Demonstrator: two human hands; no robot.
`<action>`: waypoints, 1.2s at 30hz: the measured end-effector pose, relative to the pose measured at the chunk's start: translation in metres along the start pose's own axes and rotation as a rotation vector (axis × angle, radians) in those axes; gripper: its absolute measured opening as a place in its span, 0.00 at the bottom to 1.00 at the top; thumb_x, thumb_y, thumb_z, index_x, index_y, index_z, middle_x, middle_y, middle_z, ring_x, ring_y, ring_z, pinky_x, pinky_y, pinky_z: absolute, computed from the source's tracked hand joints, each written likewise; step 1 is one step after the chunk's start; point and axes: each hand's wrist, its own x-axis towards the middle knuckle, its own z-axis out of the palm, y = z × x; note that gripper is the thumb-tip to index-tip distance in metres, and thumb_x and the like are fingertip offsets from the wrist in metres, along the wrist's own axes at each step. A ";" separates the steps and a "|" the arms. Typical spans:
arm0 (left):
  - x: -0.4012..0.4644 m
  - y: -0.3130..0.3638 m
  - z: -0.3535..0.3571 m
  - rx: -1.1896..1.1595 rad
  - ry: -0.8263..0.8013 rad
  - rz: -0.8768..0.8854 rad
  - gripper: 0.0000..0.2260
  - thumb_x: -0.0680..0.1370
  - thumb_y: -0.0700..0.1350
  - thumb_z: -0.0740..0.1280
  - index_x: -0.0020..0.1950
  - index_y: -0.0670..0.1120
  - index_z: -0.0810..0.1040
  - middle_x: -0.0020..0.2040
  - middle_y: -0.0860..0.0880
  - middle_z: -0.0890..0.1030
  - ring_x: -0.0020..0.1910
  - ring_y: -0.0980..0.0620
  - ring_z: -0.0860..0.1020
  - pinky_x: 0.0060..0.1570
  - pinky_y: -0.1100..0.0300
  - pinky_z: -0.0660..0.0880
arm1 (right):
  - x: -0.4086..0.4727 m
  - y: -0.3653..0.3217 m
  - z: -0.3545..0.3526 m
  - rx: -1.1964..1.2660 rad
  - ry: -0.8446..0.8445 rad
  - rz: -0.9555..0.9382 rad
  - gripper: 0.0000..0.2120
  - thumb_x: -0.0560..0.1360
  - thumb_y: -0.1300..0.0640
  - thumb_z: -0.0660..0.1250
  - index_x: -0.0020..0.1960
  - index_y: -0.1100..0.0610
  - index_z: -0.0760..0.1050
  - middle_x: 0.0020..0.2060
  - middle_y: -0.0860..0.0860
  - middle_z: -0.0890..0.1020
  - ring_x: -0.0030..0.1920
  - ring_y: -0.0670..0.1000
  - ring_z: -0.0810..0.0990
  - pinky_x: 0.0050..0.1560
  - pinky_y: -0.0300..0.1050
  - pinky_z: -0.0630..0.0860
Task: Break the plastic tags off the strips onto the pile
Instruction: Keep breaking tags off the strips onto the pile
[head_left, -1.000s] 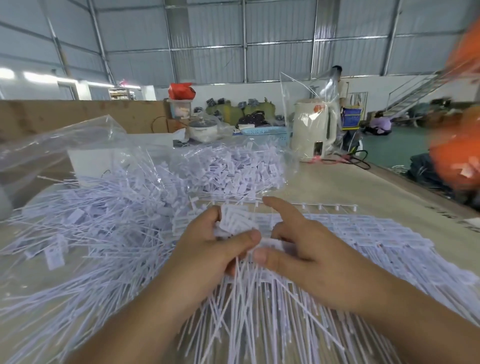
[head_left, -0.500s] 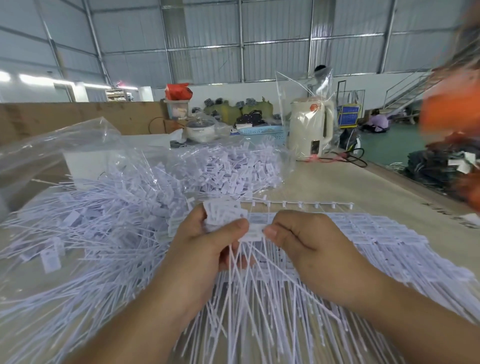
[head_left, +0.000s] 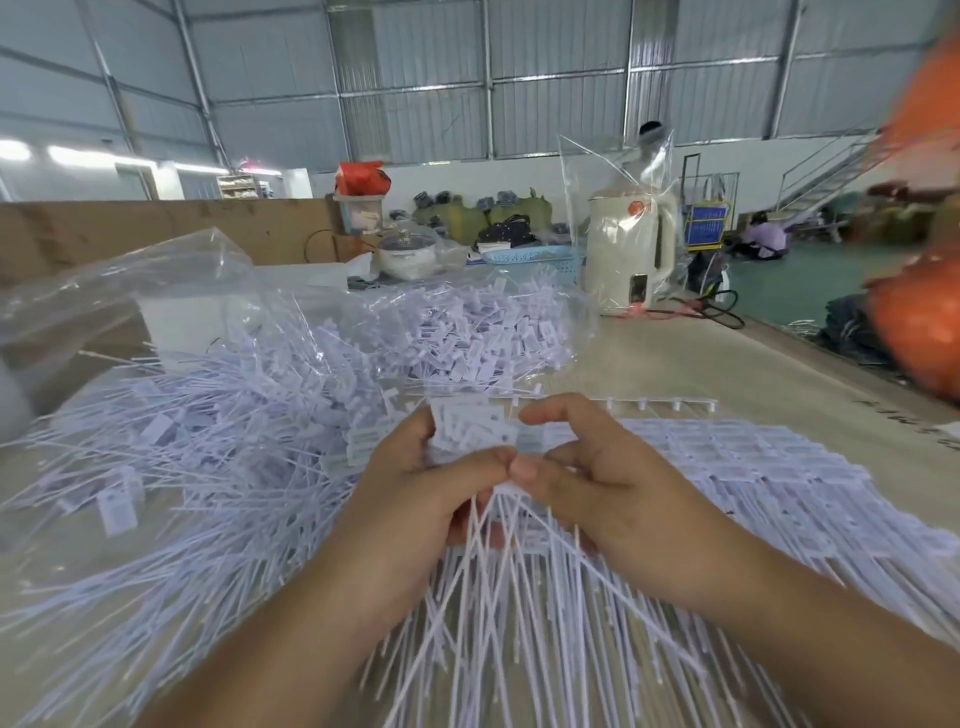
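Left hand (head_left: 415, 499) grips a bundle of tags (head_left: 470, 428) at near centre; right hand (head_left: 587, 483) pinches the strips (head_left: 701, 457) beside it. Loose pile (head_left: 208, 415) lies left, clear bag (head_left: 156, 291) behind, bagged kettle (head_left: 626, 249) far right.

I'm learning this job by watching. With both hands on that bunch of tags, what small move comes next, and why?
Probably twist the bunch of tags gripped in the left hand away from the strip that the right hand pinches, then drop them leftward onto the pile.

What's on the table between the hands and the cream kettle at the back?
In the head view, a bare strip spine, then bare tabletop up to the kettle.
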 end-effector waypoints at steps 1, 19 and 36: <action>0.000 0.000 0.000 0.004 -0.010 -0.005 0.13 0.66 0.44 0.75 0.49 0.52 0.83 0.47 0.42 0.85 0.40 0.46 0.83 0.32 0.54 0.78 | 0.000 0.002 0.000 0.022 -0.013 0.020 0.18 0.70 0.34 0.65 0.58 0.36 0.69 0.28 0.39 0.76 0.27 0.42 0.72 0.31 0.42 0.68; -0.001 -0.009 0.004 0.358 -0.026 0.002 0.28 0.70 0.76 0.55 0.65 0.66 0.71 0.60 0.71 0.76 0.59 0.72 0.73 0.64 0.60 0.68 | 0.002 -0.003 0.011 0.418 -0.101 0.048 0.19 0.74 0.50 0.68 0.63 0.52 0.74 0.35 0.51 0.82 0.25 0.50 0.77 0.22 0.40 0.71; 0.002 -0.008 0.015 0.076 0.084 0.072 0.28 0.63 0.64 0.72 0.60 0.63 0.70 0.41 0.53 0.83 0.36 0.53 0.82 0.32 0.59 0.76 | 0.006 -0.007 0.007 0.510 0.027 0.054 0.16 0.69 0.64 0.72 0.56 0.59 0.78 0.35 0.56 0.80 0.23 0.47 0.72 0.23 0.37 0.66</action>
